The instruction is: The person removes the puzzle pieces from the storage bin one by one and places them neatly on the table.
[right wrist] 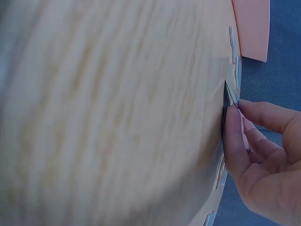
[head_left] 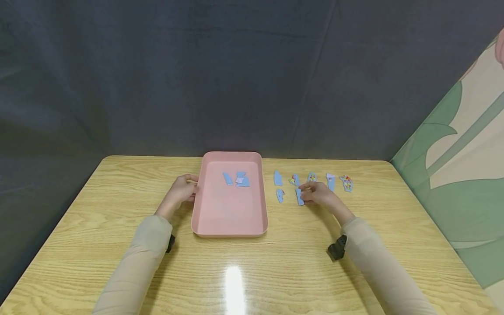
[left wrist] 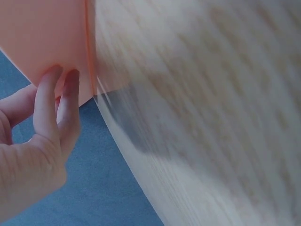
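Observation:
My right hand (head_left: 320, 194) pinches a blue puzzle piece (head_left: 299, 197) between thumb and fingers. In the right wrist view the piece (right wrist: 229, 96) shows edge-on, tilted, its one end close to the table. At the left wall of a pink tray (head_left: 232, 218), my left hand (head_left: 182, 190) has its fingertips against the outside. The left wrist view shows two slightly bent fingers (left wrist: 45, 106) touching that wall, another digit reaching the rim. Inside the tray, near its far end, lie several flat blue pieces (head_left: 244, 181), some overlapping.
Right of the tray, more loose pieces lie on the wooden table (head_left: 236, 262): a plain blue one (head_left: 278, 178), a small one (head_left: 280, 195), and colourful ones (head_left: 347, 183) farther right. A dark curtain (head_left: 252, 78) hangs behind the table's far edge. Patterned fabric (head_left: 464, 183) borders the right side.

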A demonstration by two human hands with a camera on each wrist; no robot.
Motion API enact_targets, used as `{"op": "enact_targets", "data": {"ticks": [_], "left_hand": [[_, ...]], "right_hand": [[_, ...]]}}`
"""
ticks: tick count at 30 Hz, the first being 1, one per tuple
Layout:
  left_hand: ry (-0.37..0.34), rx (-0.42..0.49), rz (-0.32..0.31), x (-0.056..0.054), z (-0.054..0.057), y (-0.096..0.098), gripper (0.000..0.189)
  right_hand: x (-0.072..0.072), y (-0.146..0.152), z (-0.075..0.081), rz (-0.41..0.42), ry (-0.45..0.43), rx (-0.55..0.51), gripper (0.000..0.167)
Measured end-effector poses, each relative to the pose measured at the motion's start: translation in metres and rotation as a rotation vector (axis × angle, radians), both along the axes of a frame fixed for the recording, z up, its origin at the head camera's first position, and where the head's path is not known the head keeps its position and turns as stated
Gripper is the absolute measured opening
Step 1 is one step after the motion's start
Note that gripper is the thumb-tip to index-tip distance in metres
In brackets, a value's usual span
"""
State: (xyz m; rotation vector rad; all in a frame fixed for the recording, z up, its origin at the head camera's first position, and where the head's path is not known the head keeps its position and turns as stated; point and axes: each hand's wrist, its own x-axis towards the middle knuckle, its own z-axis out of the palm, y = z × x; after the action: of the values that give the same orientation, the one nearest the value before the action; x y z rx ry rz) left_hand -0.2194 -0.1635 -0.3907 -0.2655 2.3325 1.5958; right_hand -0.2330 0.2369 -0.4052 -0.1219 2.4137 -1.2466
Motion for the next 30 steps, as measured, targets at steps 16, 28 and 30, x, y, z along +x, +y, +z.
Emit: {"op": "enact_targets", "data": {"ticks": [16,28,30], "left_hand": [[0.005,-0.002,-0.003,-0.001,-0.002,-0.002,0.043],[0.004,-0.027,0.012,-0.002,-0.002,0.0,0.043],[0.014,-0.034,0.014,-0.002,-0.002,0.001,0.043]], "right_hand": [[-0.008,-0.003,0.021,0.037,0.048,0.079,0.047],[-0.023,-0.057,0.047,0.073,0.046,0.022,0.047],[-0.024,-0.069,0.049,0.085,0.055,0.002,0.046]]}}
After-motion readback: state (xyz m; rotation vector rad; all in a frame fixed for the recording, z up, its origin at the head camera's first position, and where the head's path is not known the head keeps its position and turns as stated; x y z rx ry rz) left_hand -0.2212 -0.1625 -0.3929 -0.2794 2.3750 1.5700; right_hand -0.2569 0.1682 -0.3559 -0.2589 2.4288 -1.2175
